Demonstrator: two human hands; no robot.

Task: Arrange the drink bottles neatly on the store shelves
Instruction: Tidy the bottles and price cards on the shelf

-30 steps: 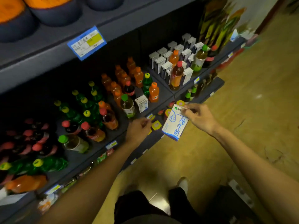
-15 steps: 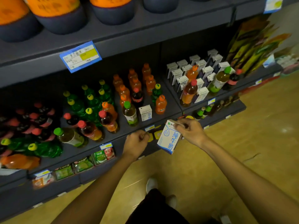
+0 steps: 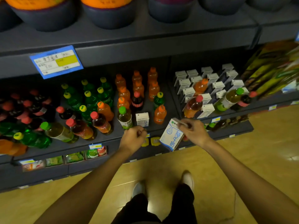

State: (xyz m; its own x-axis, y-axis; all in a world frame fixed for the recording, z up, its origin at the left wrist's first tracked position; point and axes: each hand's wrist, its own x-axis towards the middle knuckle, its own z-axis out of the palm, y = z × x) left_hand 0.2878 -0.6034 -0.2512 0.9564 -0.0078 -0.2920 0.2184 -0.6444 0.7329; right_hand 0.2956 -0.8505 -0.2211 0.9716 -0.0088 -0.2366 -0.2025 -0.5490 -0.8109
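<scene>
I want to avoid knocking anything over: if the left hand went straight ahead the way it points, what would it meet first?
Probably the small milk carton standing at the shelf's front edge, just beyond the left hand; depth is unclear from this view.

Dark grey shelving (image 3: 145, 50), glossy yellow floor (image 3: 267, 143)
</scene>
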